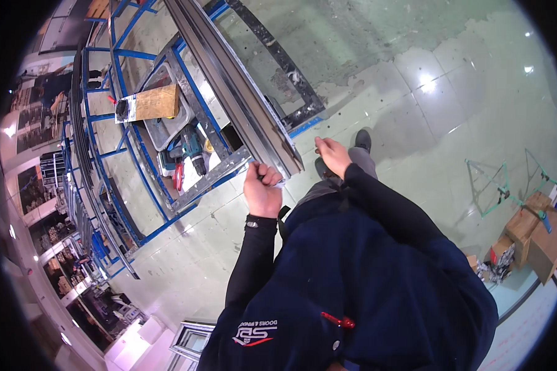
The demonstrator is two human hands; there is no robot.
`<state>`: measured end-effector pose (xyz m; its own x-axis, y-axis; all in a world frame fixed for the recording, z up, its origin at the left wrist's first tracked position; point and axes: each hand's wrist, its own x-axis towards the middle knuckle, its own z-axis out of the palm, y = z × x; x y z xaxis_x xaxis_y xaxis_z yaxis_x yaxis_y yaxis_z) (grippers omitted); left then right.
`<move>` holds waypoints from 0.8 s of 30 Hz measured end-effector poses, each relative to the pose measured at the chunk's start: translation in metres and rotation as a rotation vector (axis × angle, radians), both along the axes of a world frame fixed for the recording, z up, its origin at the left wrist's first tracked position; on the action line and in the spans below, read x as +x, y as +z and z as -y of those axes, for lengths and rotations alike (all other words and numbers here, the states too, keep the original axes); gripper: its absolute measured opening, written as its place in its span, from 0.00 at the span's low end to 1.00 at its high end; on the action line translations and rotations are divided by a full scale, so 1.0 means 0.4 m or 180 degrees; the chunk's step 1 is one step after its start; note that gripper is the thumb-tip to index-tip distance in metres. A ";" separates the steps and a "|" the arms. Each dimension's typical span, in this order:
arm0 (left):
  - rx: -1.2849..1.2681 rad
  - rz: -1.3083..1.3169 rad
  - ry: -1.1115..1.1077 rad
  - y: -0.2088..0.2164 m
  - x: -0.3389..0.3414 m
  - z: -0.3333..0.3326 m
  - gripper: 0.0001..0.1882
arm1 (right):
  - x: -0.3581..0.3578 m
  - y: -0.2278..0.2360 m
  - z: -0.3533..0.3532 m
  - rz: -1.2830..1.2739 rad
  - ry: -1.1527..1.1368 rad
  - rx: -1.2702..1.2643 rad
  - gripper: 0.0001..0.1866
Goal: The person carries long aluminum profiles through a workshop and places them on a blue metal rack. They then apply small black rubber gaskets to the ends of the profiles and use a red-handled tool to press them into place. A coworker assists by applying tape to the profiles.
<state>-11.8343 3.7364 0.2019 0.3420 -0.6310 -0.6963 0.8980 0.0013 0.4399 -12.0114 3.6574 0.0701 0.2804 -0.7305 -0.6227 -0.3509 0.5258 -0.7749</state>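
My left hand [263, 193] is closed, its fingers curled in beside the corner of a blue-and-grey metal work stand [220, 170]. A pale bit shows by its fingers, too small to name. My right hand [334, 156] is also closed, held in the air right of the profile ends; what its fingers hold, if anything, is hidden. Between the hands end long grey-brown metal profiles [244, 83], lying along the stand. On the stand's lower level are a teal cordless drill [192, 147], a red tool [178, 177] and a grey tray [182, 117].
A brown board [158, 102] lies across the stand near the tray. More blue racks [96, 117] stand at the left. Cardboard boxes [526, 219] and thin green metal stands [498, 185] are at the right. A window frame piece [192, 339] shows at the lower edge.
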 end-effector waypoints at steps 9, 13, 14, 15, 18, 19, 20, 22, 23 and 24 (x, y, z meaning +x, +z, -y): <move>-0.0419 0.0055 -0.0991 0.011 -0.370 0.496 0.13 | -0.295 0.310 0.288 0.1671 -0.0332 0.0066 0.13; -0.0266 0.0329 -0.0890 0.005 -0.575 0.737 0.14 | -0.462 0.304 0.484 0.1025 -0.0579 -0.0486 0.05; -0.0255 0.0243 -0.0941 0.020 -0.616 0.783 0.15 | -0.486 0.322 0.536 0.1018 -0.0676 -0.0615 0.05; -0.0265 0.0159 -0.0898 0.031 -0.644 0.842 0.15 | -0.505 0.340 0.587 0.1015 -0.0763 -0.0743 0.06; -0.0086 -0.0257 -0.0837 0.036 -0.688 0.966 0.16 | -0.528 0.357 0.719 0.0808 -0.0569 -0.1397 0.07; -0.0061 -0.0370 -0.0726 0.034 -0.683 1.008 0.17 | -0.515 0.361 0.771 0.0748 -0.0425 -0.1696 0.08; -0.0039 -0.0484 -0.0612 0.032 -0.672 1.045 0.17 | -0.502 0.389 0.818 0.0447 -0.0206 -0.1972 0.07; 0.0009 -0.0672 -0.0557 0.032 -0.634 1.116 0.17 | -0.454 0.361 0.909 0.0619 -0.0319 -0.1929 0.05; 0.0072 -0.0571 -0.0490 0.015 -0.617 1.156 0.16 | -0.431 0.336 0.955 0.0690 -0.0378 -0.1905 0.05; -0.0002 -0.0565 -0.0304 -0.001 -0.594 1.196 0.16 | -0.406 0.312 0.998 0.0455 -0.0413 -0.1700 0.11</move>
<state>-12.0719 3.2579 0.2016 0.1525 -0.6553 -0.7399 0.9575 -0.0875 0.2749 -12.1740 3.2582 0.1948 0.2216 -0.9678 -0.1196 -0.1816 0.0795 -0.9801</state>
